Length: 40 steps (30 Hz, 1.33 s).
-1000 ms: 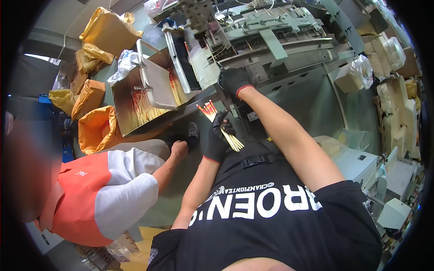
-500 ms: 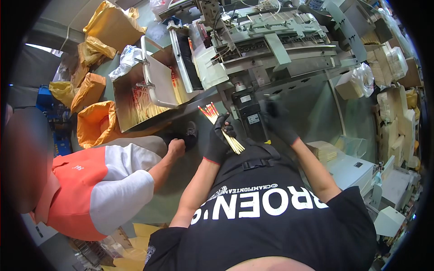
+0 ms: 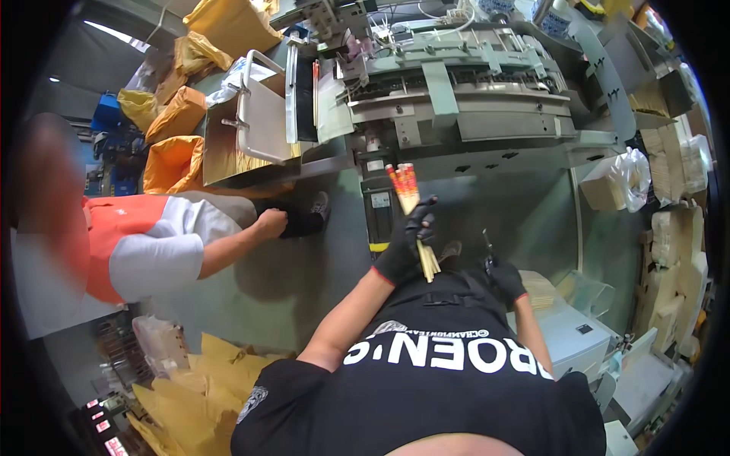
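My left hand [image 3: 407,247], in a dark glove with some bare fingertips, is closed around a bundle of chopsticks [image 3: 405,190]. Their red-patterned ends point away from me, and the pale ends stick out below my palm. Lower and to the right, my gloved right hand [image 3: 503,280] is closed on a thin metal tool [image 3: 487,242] whose slim tip points upward; its exact kind is too small to tell. In front stands a metal machine [image 3: 464,95] with rails and plates. A black box-shaped unit [image 3: 379,216] hangs beneath it, left of the chopsticks.
At left stands a person [image 3: 144,235] in an orange and grey shirt. Behind are an open metal bin [image 3: 228,156] with chopsticks and orange sacks [image 3: 173,163]. Yellow sacks [image 3: 198,395] lie lower left. A white cabinet [image 3: 570,327] and stacked boxes [image 3: 669,251] line the right.
My left hand and the chopsticks have moved right, and the bundle is more upright. My right hand has come down from beside the black unit, and the metal tool now shows. The view has shifted.
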Available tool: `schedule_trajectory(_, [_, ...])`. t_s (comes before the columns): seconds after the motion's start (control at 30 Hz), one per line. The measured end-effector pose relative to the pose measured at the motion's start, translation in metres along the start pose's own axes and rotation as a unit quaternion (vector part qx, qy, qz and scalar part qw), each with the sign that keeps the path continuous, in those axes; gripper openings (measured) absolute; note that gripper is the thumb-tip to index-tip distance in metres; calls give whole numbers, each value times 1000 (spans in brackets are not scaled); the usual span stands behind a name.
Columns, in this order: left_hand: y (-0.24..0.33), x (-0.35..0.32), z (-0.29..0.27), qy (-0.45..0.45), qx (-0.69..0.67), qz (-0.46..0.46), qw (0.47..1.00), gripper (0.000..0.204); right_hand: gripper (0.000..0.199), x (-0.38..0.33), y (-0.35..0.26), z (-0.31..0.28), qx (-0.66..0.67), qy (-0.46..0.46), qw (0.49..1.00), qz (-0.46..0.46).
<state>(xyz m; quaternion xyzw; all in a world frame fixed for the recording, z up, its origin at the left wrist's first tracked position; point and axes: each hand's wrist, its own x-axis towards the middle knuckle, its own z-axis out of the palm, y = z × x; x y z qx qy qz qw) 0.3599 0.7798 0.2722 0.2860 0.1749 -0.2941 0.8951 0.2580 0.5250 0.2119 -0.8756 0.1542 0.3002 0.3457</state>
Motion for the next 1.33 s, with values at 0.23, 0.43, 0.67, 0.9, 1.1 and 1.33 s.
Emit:
schedule_trajectory(0.23, [-40, 19, 68, -43, 15, -6, 999, 30, 36, -8, 39, -83, 239, -60, 968, -39])
schedule_trajectory(0.43, [-62, 57, 103, -65, 68, -5, 996, 28, 44, 17, 76, -86, -262, 111, 956, -70])
schedule_trajectory(0.67, [-70, 143, 138, -21, 53, -30, 998, 23, 35, 33, 52, -170, -16, 319, 946, -61])
schedule_trajectory(0.9, [-51, 214, 209, -107, 110, -91, 984, 29, 34, 61, -29, -267, -102, 435, 887, -121])
schedule_trajectory(1.1, [-40, 255, 240, -19, 233, -64, 970, 23, 33, 90, -48, -290, -122, 459, 866, -158])
schedule_trajectory(1.33, [-16, 286, 243, -87, 107, -120, 983, 32, 43, 138, -37, -325, -131, 385, 881, -242])
